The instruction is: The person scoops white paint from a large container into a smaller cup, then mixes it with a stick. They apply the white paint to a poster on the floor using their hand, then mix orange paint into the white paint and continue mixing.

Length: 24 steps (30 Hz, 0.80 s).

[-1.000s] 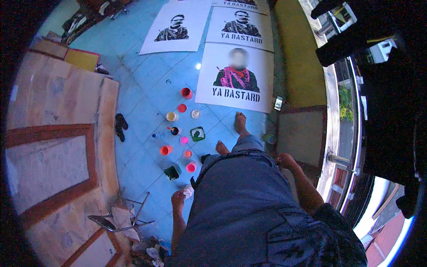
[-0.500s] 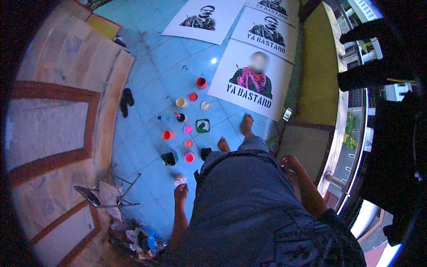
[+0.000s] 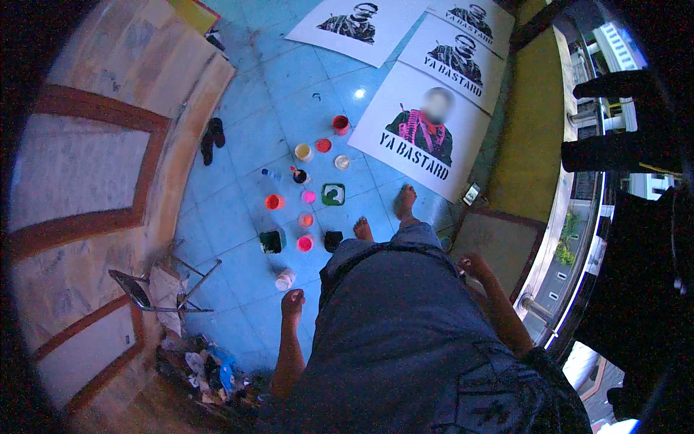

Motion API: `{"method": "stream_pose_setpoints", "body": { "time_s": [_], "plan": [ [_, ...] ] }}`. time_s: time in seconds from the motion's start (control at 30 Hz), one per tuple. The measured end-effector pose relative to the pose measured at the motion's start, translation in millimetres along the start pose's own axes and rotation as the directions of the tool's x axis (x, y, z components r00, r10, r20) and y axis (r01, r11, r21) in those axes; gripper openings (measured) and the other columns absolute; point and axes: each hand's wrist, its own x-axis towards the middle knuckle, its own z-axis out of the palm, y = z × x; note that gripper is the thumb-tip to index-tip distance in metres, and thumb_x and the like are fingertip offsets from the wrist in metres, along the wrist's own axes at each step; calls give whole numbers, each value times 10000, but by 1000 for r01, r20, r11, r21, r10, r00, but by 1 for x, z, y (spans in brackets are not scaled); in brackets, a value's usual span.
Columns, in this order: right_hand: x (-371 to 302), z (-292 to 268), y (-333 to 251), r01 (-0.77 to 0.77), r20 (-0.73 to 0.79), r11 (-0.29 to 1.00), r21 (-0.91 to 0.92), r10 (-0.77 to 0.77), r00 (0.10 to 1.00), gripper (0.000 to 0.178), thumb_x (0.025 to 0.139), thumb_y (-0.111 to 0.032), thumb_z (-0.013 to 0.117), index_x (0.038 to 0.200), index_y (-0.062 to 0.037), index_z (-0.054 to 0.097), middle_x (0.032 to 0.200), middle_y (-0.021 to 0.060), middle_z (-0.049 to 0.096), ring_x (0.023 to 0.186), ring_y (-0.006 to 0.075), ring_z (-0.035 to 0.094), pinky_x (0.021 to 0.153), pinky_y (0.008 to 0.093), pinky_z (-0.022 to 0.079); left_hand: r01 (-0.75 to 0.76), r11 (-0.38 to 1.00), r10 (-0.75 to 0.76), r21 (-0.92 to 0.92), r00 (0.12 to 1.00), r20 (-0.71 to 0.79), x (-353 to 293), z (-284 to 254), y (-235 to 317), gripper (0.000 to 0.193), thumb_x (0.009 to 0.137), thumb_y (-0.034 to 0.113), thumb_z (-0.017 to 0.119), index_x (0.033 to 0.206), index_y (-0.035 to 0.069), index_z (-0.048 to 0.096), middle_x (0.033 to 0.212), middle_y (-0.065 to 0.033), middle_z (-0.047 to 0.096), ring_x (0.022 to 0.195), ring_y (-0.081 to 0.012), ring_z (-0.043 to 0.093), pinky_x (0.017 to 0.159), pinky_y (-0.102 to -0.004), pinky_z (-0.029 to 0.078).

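Note:
I am standing barefoot, with both arms hanging at my sides. My left hand (image 3: pixel 293 304) is loosely closed, with nothing visible in it. Just beyond it on the floor is a whitish jar (image 3: pixel 285 280). My right hand (image 3: pixel 473 266) is curled at my right hip, and a small pale bit shows at its fingertips, too small to name. Ahead of my feet lies a large white poster (image 3: pixel 390 152) with a stencilled figure in black, green and pink above black lettering. Open paint pots spread to its left, among them a pink one (image 3: pixel 305 244) and an orange one (image 3: pixel 274 202).
Further posters (image 3: pixel 383 47) with black figures lie beyond. A green-rimmed tray (image 3: pixel 333 194), a dark square tub (image 3: pixel 272 241) and dark slippers (image 3: pixel 213 141) are on the blue tiles. A folding chair (image 3: pixel 189 293) and a rubbish heap (image 3: pixel 217 369) stand left. A phone (image 3: pixel 471 193) rests by the right-hand wall.
My view has shifted, so the posters sit further right. The whitish jar now shows apart from my left hand, which overlapped it before. Both hands keep much the same pose.

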Motion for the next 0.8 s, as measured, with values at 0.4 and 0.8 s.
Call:
{"method": "stream_pose_setpoints", "body": {
  "time_s": [0.4,0.8],
  "plan": [
    [7,-25,-25,-32,150,999,-41,38,988,259,932,-236,556,967,-20,695,851,121,718,795,224,668,755,390,511,55,993,-56,-105,998,-7,-3,5,-47,238,888,186,645,1017,-13,643,861,-89,677,720,-169,648,673,-301,522],
    [3,-23,-16,-153,107,982,112,141,984,212,913,-187,576,920,2,672,824,123,705,754,208,667,726,361,514,79,989,-80,-123,997,3,1,16,-50,215,883,174,636,996,-9,654,844,-89,665,703,-160,639,662,-301,512]
  ]
}}
